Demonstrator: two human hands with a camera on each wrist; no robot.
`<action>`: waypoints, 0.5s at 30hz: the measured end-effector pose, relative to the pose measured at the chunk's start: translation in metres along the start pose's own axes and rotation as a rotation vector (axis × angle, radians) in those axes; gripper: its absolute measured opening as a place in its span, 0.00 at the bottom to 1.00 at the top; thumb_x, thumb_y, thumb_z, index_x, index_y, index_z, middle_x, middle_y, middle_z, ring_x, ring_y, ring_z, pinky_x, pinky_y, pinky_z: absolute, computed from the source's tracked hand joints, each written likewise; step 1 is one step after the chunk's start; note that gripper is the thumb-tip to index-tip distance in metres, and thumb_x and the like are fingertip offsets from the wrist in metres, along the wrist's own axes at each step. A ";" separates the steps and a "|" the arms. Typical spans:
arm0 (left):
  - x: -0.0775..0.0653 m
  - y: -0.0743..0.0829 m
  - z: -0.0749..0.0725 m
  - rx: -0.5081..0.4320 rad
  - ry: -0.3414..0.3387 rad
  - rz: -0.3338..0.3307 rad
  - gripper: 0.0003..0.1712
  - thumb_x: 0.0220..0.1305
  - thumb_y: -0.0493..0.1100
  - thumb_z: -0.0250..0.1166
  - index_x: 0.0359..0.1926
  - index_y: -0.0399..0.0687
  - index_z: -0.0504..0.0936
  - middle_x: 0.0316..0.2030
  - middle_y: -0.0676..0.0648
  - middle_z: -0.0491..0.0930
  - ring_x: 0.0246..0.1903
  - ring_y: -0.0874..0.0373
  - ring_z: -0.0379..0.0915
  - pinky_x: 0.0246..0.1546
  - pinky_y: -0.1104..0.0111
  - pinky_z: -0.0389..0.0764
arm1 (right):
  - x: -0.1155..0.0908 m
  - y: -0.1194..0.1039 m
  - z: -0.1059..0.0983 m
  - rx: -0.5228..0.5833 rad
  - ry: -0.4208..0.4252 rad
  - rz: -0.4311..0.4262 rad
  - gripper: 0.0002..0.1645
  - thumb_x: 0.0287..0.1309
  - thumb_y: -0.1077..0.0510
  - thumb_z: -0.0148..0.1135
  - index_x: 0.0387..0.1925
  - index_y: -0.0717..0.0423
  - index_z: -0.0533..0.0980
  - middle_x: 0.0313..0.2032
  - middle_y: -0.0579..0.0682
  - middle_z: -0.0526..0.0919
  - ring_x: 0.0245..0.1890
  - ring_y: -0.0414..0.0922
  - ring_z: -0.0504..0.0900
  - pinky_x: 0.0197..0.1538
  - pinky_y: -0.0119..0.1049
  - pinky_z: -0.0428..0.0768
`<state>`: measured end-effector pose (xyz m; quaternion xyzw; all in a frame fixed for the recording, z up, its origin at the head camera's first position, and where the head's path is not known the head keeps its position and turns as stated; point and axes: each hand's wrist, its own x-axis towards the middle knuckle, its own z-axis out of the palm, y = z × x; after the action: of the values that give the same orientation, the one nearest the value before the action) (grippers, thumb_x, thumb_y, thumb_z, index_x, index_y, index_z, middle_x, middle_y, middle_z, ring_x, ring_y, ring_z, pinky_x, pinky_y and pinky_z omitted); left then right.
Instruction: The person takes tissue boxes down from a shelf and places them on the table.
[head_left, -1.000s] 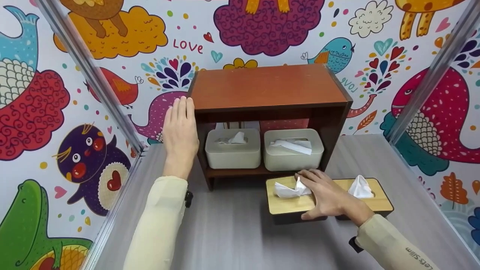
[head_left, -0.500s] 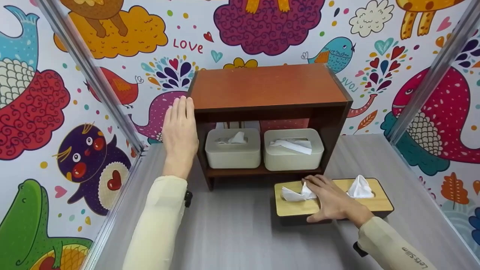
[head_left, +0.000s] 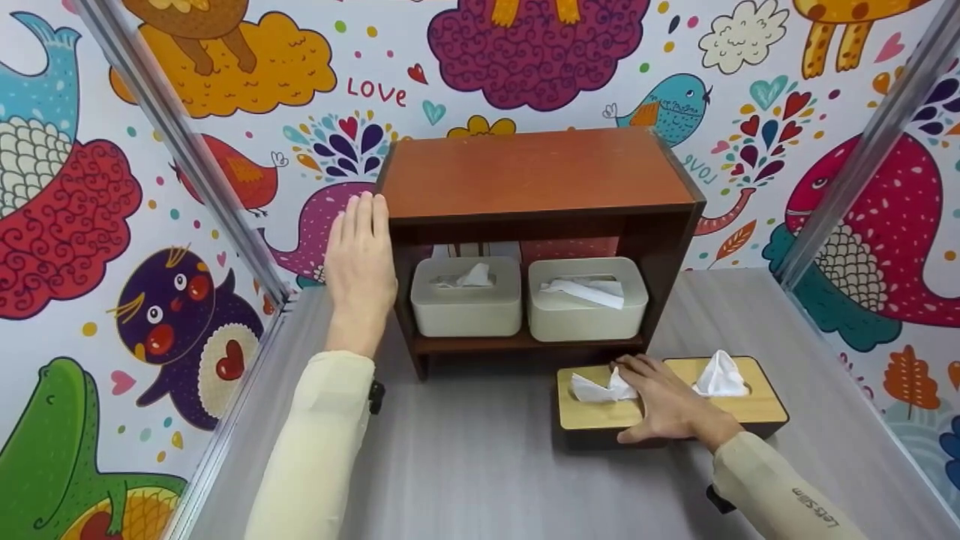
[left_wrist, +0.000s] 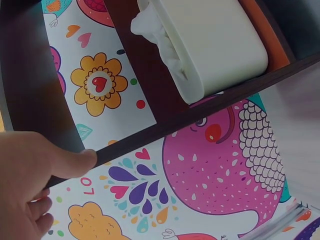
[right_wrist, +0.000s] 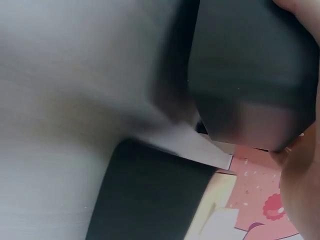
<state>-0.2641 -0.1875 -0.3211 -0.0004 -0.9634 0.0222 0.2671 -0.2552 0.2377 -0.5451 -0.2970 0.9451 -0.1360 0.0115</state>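
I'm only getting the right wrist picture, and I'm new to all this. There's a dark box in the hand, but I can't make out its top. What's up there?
Observer: In the head view, a white tissue pokes out of the box's wooden lid.
Operator: Ah, nice! Is anything else being touched?
Observer: Yes, the left hand rests against the side of a shelf, its fingers straight.
Operator: And is that thing holding anything?
Observer: Two pale boxes stand side by side inside it.
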 end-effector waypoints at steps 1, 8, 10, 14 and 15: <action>0.000 0.000 0.000 0.001 0.001 0.000 0.49 0.53 0.33 0.69 0.73 0.39 0.55 0.72 0.39 0.60 0.74 0.45 0.53 0.76 0.57 0.53 | 0.000 0.001 0.001 0.002 0.001 0.003 0.70 0.27 0.27 0.74 0.68 0.65 0.64 0.70 0.61 0.65 0.70 0.64 0.60 0.69 0.59 0.63; 0.001 0.000 0.000 0.002 0.005 0.004 0.49 0.53 0.34 0.70 0.73 0.39 0.55 0.72 0.39 0.60 0.74 0.45 0.53 0.76 0.58 0.53 | 0.001 0.010 0.009 -0.008 0.034 -0.015 0.70 0.26 0.28 0.75 0.66 0.67 0.65 0.68 0.64 0.66 0.68 0.66 0.62 0.67 0.59 0.66; 0.001 0.000 0.000 0.003 0.005 0.004 0.50 0.53 0.34 0.70 0.73 0.39 0.55 0.72 0.39 0.60 0.74 0.45 0.53 0.76 0.58 0.53 | 0.001 0.012 0.011 -0.024 0.050 -0.039 0.70 0.25 0.28 0.76 0.66 0.68 0.66 0.67 0.65 0.67 0.67 0.66 0.63 0.66 0.59 0.67; 0.001 -0.001 0.000 0.012 0.009 0.004 0.49 0.52 0.34 0.70 0.73 0.39 0.55 0.72 0.39 0.60 0.74 0.45 0.53 0.76 0.58 0.53 | 0.001 0.015 0.017 -0.054 0.088 -0.095 0.70 0.22 0.29 0.77 0.65 0.68 0.66 0.65 0.66 0.69 0.66 0.66 0.66 0.66 0.60 0.66; 0.001 -0.001 0.001 0.014 0.011 0.004 0.49 0.52 0.34 0.70 0.73 0.39 0.55 0.72 0.39 0.60 0.74 0.45 0.53 0.76 0.57 0.53 | 0.001 0.015 0.018 -0.061 0.094 -0.103 0.71 0.22 0.30 0.77 0.65 0.68 0.66 0.65 0.66 0.69 0.66 0.66 0.66 0.66 0.60 0.66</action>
<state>-0.2650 -0.1882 -0.3213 -0.0007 -0.9618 0.0297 0.2722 -0.2630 0.2442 -0.5659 -0.3390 0.9317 -0.1212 -0.0490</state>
